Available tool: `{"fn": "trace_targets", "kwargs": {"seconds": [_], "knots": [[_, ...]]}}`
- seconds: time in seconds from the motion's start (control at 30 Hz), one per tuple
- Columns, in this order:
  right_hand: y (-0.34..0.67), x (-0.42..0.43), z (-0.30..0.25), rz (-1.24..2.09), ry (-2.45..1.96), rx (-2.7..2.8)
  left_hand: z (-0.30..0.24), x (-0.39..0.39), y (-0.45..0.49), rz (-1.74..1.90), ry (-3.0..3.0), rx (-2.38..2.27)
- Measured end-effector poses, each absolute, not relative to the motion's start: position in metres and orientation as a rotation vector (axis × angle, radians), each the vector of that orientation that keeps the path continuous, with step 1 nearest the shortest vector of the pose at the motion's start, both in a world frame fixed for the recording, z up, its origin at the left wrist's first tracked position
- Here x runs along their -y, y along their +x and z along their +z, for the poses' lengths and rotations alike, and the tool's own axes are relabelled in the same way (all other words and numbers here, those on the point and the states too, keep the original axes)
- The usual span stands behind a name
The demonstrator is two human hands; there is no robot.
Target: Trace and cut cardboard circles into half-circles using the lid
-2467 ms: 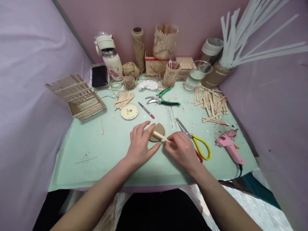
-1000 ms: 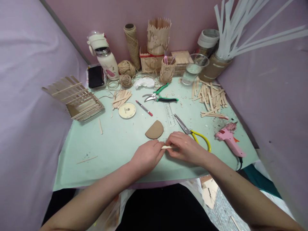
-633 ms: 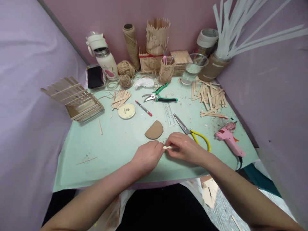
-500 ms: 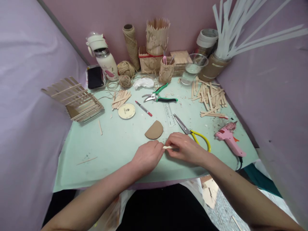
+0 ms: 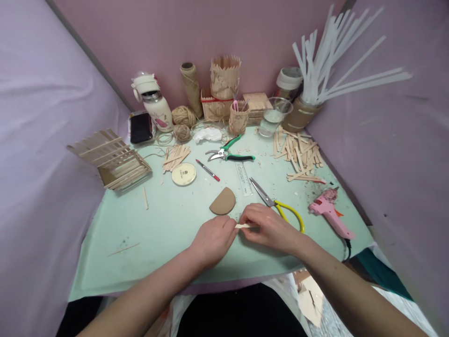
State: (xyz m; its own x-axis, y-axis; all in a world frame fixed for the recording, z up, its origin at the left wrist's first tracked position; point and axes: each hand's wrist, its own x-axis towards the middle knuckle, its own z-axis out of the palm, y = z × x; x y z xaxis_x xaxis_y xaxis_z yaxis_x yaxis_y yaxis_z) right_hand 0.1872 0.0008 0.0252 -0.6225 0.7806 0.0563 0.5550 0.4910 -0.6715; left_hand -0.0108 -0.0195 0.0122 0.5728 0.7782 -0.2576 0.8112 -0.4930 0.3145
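Between my two hands, close to the table's front edge, is a pale wooden craft stick (image 5: 242, 226). My left hand (image 5: 214, 239) is closed on its left end, and my right hand (image 5: 268, 227) pinches the right end; my fingers cover much of the stick. Just beyond my left fingers lies a half-round piece of brown cardboard (image 5: 223, 201). Scissors with yellow handles (image 5: 277, 202) rest open beside my right hand. A clear ruler (image 5: 244, 179) lies past the cardboard, to its right.
Pruning shears (image 5: 228, 154), a red pen (image 5: 208, 170) and a round lid (image 5: 184, 174) lie mid-table. Loose sticks (image 5: 298, 152) and a pink glue gun (image 5: 329, 210) are on the right. A stick basket (image 5: 119, 164) stands left; a water cup (image 5: 273, 119) stands at the back.
The whole view has shifted, so the table things appear slightly lower. Both hands keep hold of the craft stick in about the same place on the table.
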Motion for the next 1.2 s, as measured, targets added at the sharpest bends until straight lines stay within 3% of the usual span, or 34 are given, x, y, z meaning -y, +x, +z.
{"fn": "trace_targets", "kwargs": {"seconds": [0.17, 0.27, 0.33, 0.53, 0.83, 0.97, 1.2], "knots": [[0.195, -0.027, 0.042, 0.731, -1.117, 2.288, 0.008, 0.012, -0.020, 0.053, 2.388, -1.401], [0.195, -0.067, 0.045, 0.529, -1.338, 2.287, 0.001, 0.005, -0.027, 0.193, 2.369, -1.508], [0.190, -0.100, 0.041, 0.384, -1.548, 2.333, -0.006, 0.002, -0.031, 0.290, 2.358, -1.569], [0.166, -0.172, 0.015, 0.301, -1.645, 2.443, -0.016, -0.002, -0.044, 0.476, 2.300, -1.657], [0.163, -0.142, 0.043, 0.305, -1.556, 2.310, -0.010, -0.004, -0.048, 0.622, 2.139, -1.704], [0.195, -0.091, 0.061, 0.468, -1.560, 2.120, -0.006, -0.006, -0.054, 0.723, 2.004, -1.746], [0.213, -0.001, 0.043, 1.588, -1.143, 1.075, 0.023, -0.020, -0.047, 0.922, 1.720, -1.758]]}}
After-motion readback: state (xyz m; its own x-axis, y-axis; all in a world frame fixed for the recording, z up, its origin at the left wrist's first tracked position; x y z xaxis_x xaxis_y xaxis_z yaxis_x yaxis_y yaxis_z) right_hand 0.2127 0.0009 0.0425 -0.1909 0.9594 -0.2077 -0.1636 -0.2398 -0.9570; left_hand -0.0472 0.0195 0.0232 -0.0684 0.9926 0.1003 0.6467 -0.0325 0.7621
